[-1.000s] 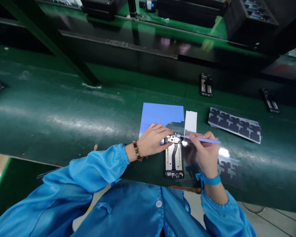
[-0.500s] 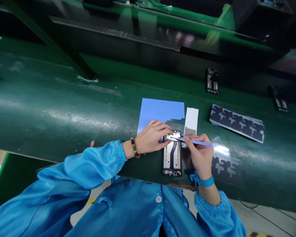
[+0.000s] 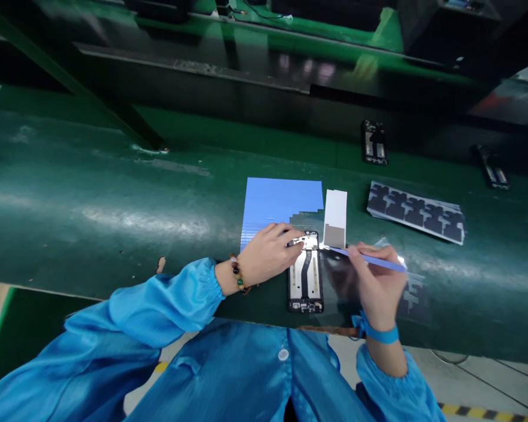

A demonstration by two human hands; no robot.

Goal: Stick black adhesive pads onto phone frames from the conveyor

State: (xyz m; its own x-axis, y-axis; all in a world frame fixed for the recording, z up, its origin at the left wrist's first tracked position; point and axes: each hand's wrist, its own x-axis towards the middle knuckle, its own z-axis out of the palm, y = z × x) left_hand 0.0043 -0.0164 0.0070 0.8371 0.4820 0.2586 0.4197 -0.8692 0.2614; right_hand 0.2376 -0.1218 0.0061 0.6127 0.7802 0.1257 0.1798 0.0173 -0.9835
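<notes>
An opened phone (image 3: 317, 281) lies flat on the green bench, its silver inner frame and a dark flex strip showing. My left hand (image 3: 268, 253) rests over its upper left side, with curled fingers gripping that edge and hiding part of it. My right hand (image 3: 378, 287) pinches purple-blue tweezers (image 3: 374, 260), which slant leftward. Their tip is just right of the phone's upper end, apart from it, near the lower end of a white and grey strip card (image 3: 335, 208). Behind my left hand lies a blue sheet (image 3: 284, 196) with its lower right part cut in steps.
A stack of sheets with black die-cut stickers (image 3: 416, 212) lies to the right. Below it is a clear sheet with similar dark shapes (image 3: 416, 299). Farther back are two more opened phones, one phone (image 3: 374, 142) and another phone (image 3: 491, 167). A post (image 3: 127, 120) stands at the back left.
The tweezers in my right hand have moved right, from over the phone's upper part to beside it. My left hand stays on the phone. The whole view has shifted slightly.
</notes>
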